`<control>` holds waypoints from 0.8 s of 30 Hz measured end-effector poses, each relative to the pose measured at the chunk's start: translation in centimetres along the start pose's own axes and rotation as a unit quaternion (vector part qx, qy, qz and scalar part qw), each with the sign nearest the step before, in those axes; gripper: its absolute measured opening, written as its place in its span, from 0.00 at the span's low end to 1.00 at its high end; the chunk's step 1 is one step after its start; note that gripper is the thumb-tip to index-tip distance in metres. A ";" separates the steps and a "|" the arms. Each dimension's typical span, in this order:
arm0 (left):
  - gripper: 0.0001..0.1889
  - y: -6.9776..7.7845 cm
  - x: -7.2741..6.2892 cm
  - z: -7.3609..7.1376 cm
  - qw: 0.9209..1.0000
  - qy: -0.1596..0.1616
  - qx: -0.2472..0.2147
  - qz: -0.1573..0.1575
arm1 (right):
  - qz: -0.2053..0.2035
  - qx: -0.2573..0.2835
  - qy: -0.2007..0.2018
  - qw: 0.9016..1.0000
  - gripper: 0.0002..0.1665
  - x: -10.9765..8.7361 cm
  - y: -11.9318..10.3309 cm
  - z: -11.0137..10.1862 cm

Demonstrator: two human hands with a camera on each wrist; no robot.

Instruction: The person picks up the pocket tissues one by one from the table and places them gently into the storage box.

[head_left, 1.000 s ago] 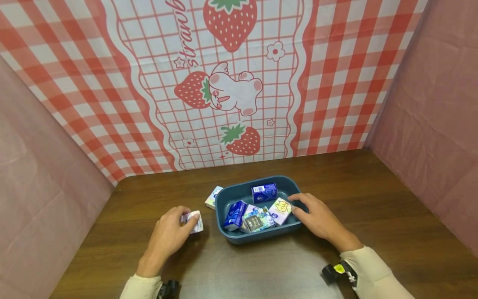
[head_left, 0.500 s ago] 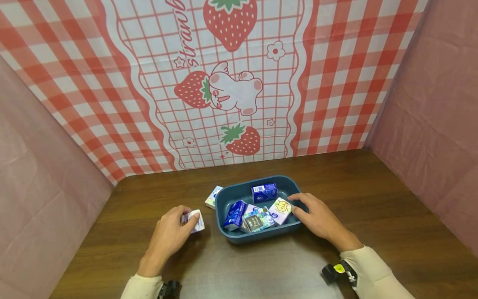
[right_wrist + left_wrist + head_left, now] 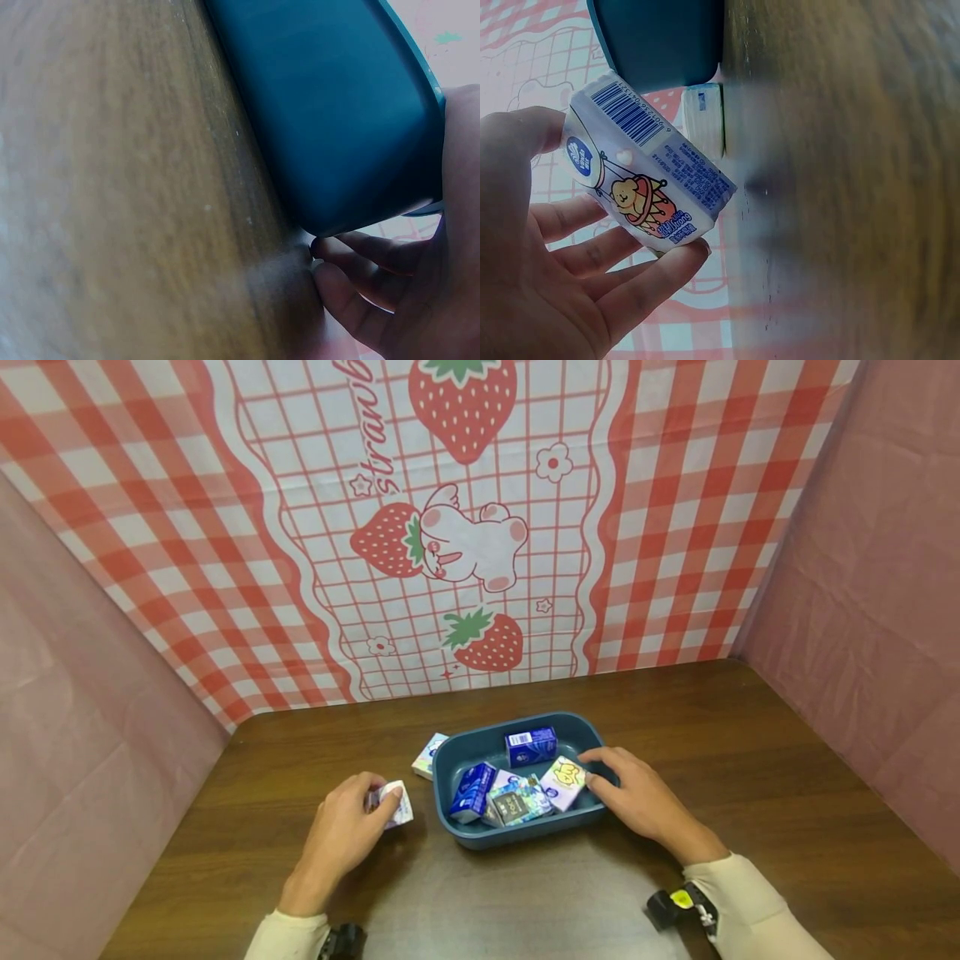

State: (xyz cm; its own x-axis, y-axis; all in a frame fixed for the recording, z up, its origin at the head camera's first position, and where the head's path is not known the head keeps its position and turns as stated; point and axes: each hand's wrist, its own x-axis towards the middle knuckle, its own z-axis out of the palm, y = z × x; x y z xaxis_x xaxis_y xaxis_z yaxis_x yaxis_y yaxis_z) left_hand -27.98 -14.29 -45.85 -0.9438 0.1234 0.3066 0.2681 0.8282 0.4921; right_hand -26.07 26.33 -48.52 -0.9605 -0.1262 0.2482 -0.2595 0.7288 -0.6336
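My left hand (image 3: 341, 827) holds a small white and lilac tissue pack (image 3: 649, 172) between thumb and fingers, left of a dark blue plastic basin (image 3: 487, 838). In the left wrist view the pack shows its barcode and a cartoon bear, and it is tilted just off the wood. My right hand (image 3: 645, 797) grips the basin's right end, thumb and index finger over the rim; in the right wrist view other fingers (image 3: 360, 270) bend beside the outer wall. Inside the basin are two dark blue tissue packs (image 3: 531, 746), a yellow-printed pack (image 3: 564, 782) and a floral pack (image 3: 521, 802).
Another pale tissue pack (image 3: 427, 756) lies on the table against the basin's left outer side. A brown wooden table (image 3: 480, 910) extends all around. Behind it hangs a red checked strawberry cloth (image 3: 465, 527), with pink cloth (image 3: 870, 610) at both sides.
My left hand has shifted very slightly to the right with the tissue pack, toward the basin. The right hand and the basin have stayed where they were.
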 end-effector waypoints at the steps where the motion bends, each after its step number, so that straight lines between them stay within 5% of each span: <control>1: 0.14 0.0 0.0 0.0 1.000 0.001 0.000 0.001 | 0.001 0.000 0.000 1.000 0.19 0.0 0.0 0.0; 24: 0.13 0.2 0.0 -0.2 1.000 0.016 -0.013 0.007 | 0.002 0.001 -0.004 1.000 0.19 -0.1 0.0 -0.1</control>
State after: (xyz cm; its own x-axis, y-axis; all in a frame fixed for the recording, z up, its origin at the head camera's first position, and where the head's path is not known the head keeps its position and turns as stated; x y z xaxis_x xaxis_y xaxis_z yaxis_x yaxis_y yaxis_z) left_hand -27.87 -14.27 -45.62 -0.9337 0.1169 0.3383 0.2858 0.8125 0.5081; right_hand -25.99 26.36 -48.48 -0.9623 -0.1276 0.2401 -0.2553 0.7278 -0.6365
